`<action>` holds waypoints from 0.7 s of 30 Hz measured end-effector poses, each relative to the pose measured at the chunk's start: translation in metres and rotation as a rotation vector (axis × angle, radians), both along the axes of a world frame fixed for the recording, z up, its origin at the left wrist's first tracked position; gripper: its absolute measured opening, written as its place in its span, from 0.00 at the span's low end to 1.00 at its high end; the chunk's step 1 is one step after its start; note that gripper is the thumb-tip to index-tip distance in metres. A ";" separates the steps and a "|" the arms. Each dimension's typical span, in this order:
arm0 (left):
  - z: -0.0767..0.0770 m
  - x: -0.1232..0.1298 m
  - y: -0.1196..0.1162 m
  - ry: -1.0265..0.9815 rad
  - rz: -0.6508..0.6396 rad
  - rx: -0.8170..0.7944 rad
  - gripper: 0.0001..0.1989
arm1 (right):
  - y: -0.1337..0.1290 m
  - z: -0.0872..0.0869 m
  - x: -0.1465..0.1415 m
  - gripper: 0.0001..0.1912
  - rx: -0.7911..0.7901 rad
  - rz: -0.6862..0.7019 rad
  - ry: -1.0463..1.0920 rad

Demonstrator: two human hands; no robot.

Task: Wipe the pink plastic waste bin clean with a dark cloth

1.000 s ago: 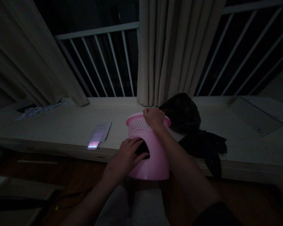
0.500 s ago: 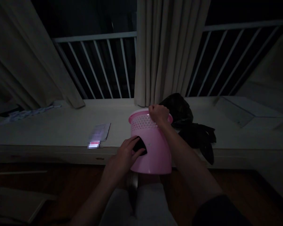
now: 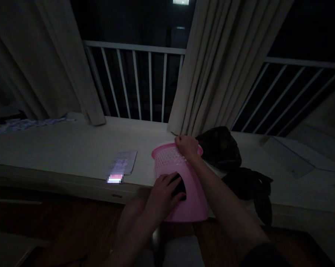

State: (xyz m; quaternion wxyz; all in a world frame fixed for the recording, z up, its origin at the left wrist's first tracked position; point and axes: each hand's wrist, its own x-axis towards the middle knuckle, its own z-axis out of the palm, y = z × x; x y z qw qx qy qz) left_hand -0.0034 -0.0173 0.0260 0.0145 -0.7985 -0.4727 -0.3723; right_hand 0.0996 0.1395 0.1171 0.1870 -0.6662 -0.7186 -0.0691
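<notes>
Pink plastic basket (image 3: 193, 202) with a honeycomb-pierced band sits under my right fingers (image 3: 184, 144), which stay clenched on its rim, at the pale desk (image 3: 86, 152); my left fingers (image 3: 166, 181), grasping a black pad (image 3: 179, 185), have slid across its wall toward my right forearm (image 3: 219, 189), so rubbing seemingly continues.

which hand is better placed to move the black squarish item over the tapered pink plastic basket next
Probably the left hand: it holds the black squarish item at the side of the tapered pink plastic basket. The right hand grips the rim.
</notes>
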 end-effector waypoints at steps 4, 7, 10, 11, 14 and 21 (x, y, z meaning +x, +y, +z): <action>-0.010 -0.008 0.012 -0.068 0.035 0.019 0.25 | 0.012 -0.005 -0.006 0.21 -0.040 -0.019 -0.009; -0.016 -0.011 0.020 -0.108 -0.004 0.051 0.23 | 0.018 -0.008 -0.003 0.22 -0.063 -0.052 -0.010; -0.019 -0.010 0.025 -0.127 -0.042 0.095 0.22 | 0.021 -0.011 0.004 0.22 -0.071 -0.094 -0.005; -0.019 -0.009 0.027 -0.134 -0.043 0.102 0.21 | 0.022 -0.011 0.007 0.22 -0.073 -0.104 -0.004; -0.018 -0.005 0.029 -0.150 -0.035 0.104 0.19 | 0.025 -0.012 0.010 0.22 -0.074 -0.112 -0.003; -0.022 -0.019 0.028 -0.122 -0.003 0.034 0.20 | 0.032 -0.017 -0.004 0.23 -0.073 -0.091 -0.027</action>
